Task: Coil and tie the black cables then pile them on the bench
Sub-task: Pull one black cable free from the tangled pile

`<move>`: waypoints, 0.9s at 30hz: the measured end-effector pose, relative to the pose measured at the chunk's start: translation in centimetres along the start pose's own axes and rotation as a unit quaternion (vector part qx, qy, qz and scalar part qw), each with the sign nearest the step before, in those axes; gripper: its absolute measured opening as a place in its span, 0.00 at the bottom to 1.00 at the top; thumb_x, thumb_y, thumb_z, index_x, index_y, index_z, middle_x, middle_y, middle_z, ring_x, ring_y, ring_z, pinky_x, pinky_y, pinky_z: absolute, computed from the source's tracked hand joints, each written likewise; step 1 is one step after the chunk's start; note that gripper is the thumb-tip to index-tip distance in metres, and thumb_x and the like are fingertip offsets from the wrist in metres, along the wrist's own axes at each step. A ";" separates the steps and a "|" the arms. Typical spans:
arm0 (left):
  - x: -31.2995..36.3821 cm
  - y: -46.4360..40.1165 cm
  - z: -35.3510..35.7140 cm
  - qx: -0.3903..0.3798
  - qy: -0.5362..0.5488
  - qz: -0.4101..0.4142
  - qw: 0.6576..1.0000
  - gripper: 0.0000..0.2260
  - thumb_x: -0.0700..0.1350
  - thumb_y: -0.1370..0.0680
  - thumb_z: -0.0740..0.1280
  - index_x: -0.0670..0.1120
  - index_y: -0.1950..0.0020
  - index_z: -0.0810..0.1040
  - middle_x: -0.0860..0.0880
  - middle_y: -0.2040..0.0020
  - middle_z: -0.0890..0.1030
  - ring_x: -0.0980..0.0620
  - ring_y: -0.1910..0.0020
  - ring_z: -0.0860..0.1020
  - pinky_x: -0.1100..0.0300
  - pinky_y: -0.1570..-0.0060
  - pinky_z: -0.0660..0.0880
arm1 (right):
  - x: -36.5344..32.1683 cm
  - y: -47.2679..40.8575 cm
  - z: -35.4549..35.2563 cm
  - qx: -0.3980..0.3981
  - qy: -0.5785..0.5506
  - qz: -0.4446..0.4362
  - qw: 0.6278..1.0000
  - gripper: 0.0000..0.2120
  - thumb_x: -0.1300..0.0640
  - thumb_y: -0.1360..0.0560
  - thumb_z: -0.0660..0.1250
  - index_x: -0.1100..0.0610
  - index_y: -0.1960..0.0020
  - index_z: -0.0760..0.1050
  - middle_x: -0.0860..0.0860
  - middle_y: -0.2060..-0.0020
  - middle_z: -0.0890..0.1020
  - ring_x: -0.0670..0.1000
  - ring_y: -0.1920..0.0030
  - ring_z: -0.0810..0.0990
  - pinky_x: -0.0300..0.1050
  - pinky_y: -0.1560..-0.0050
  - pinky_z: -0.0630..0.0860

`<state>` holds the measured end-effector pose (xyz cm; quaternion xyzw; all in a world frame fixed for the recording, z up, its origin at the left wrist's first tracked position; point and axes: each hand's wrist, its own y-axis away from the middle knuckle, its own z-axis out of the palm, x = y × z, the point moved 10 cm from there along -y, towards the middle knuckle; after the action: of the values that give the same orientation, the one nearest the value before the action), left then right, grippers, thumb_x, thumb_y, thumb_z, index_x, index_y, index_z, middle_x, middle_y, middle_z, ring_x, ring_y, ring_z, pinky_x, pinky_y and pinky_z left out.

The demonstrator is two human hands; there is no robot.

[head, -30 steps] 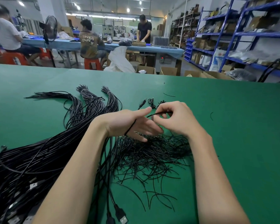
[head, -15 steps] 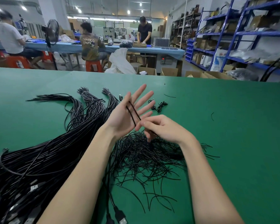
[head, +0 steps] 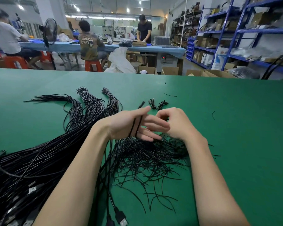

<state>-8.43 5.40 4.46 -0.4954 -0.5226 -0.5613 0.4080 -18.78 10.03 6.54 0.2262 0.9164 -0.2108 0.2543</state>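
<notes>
A black cable (head: 136, 126) runs in two turns across the back of my left hand (head: 131, 124), whose fingers are stretched out to the right. My right hand (head: 175, 123) is curled shut just right of it, pinching the same cable near the left fingertips; the pinch itself is hidden. A big sheaf of long black cables (head: 44, 154) fans across the left of the green bench (head: 235, 128). Below my hands lies a tangle of short black ties (head: 150, 157). Two small coiled cables (head: 158, 104) rest beyond my hands.
USB plugs (head: 119, 219) lie at the near edge between my forearms. A stray tie (head: 213, 115) sits to the right. Beyond the bench are cardboard boxes (head: 170, 70), blue shelving (head: 252, 33) and several people at a far table.
My left hand has turned from upright with spread fingers to lying sideways with two cable turns over it. My right hand has risen from below the left hand to beside its fingertips.
</notes>
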 end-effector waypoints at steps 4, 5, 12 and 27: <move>-1.4 0.3 -0.8 0.019 -0.050 -0.066 0.996 0.31 0.61 0.15 0.43 0.45 0.33 0.79 0.48 0.33 0.80 0.43 0.32 0.77 0.43 0.30 0.70 | -0.6 0.0 -1.7 0.033 -0.014 -0.001 0.999 0.06 0.47 0.34 0.79 0.44 0.64 0.82 0.42 0.68 0.81 0.43 0.66 0.76 0.42 0.64 0.73; -1.8 0.2 -1.0 0.036 -0.055 -0.079 0.995 0.31 0.61 0.15 0.44 0.45 0.33 0.79 0.50 0.33 0.80 0.43 0.32 0.77 0.43 0.29 0.69 | -0.8 0.0 -2.3 0.047 0.007 0.001 0.999 0.07 0.45 0.34 0.79 0.44 0.64 0.82 0.41 0.68 0.81 0.41 0.67 0.75 0.41 0.65 0.71; -1.2 -0.7 -1.8 0.111 -0.047 -0.045 0.992 0.22 0.60 0.15 0.47 0.55 0.32 0.75 0.59 0.32 0.78 0.51 0.29 0.73 0.48 0.26 0.66 | -3.3 0.4 -4.3 0.121 0.034 -0.010 0.992 0.05 0.45 0.33 0.76 0.43 0.64 0.81 0.38 0.69 0.81 0.37 0.62 0.77 0.39 0.64 0.67; 2.0 0.1 -5.4 0.258 0.216 0.174 0.926 0.24 0.53 0.13 0.48 0.40 0.26 0.71 0.43 0.33 0.79 0.53 0.47 0.83 0.63 0.54 0.80 | -3.6 0.2 2.4 -0.057 -0.468 0.064 0.880 0.04 0.62 0.18 0.67 0.61 0.48 0.80 0.53 0.60 0.87 0.45 0.69 0.79 0.36 0.68 0.76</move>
<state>-9.41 0.15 6.61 -0.3229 -0.4540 -0.4210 0.7158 -15.04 7.91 6.60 0.1448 0.6844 -0.2231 0.6789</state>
